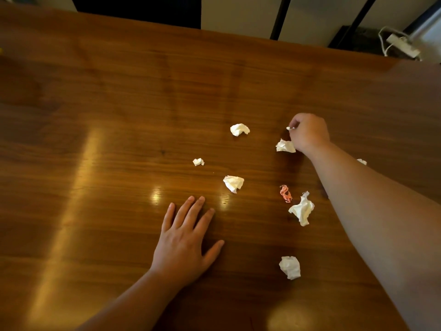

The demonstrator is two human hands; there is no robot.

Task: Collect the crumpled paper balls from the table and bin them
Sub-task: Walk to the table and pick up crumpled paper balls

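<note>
Several crumpled white paper balls lie on the brown wooden table (119,115). One ball (239,129) sits far centre, a tiny one (198,161) left of middle, another (233,183) in the middle. A pink scrap (285,193) lies beside a larger white wad (302,210), and one more ball (290,267) is nearest me. My right hand (309,133) pinches a tiny white scrap (289,128) at its fingertips, with a ball (285,146) just under its heel. My left hand (185,242) rests flat, fingers spread. No bin is in view.
A white scrap (361,161) peeks out behind my right forearm. Beyond the table's far edge stand dark legs (279,17) and a white power strip (403,45) with cables on the floor. Bright light reflections streak the tabletop at left.
</note>
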